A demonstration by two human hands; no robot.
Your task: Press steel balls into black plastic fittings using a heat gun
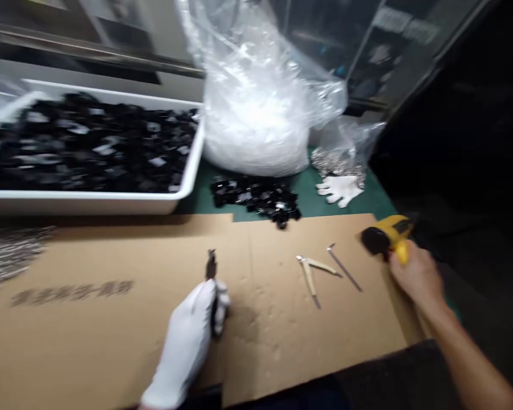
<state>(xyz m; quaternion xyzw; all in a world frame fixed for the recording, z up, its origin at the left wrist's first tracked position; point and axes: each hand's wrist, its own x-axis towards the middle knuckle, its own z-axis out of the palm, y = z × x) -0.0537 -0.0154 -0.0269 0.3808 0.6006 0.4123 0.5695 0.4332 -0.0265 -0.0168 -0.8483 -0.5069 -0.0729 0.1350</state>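
My left hand [192, 324], in a white glove, is closed around a small dark part [211, 265] that points away from me over the cardboard. A shiny metal bit shows at its tip; the fingers cover the rest. At the right edge of the cardboard my bare right hand [416, 276] grips a yellow-and-black pistol-shaped power tool [387, 233] by its handle, its black round end facing left. Between the hands lie a pair of cream-handled pliers [310, 276], spread apart, and a thin bent metal rod [345, 269].
A white tray [89, 203] full of black parts stands back left. Behind a pile of black pieces [260, 196] sits a large clear bag of white items [256, 119]. A white glove [341, 189] and a bag of metal bits [340, 162] lie back right. Metal rods [11, 253] lie far left.
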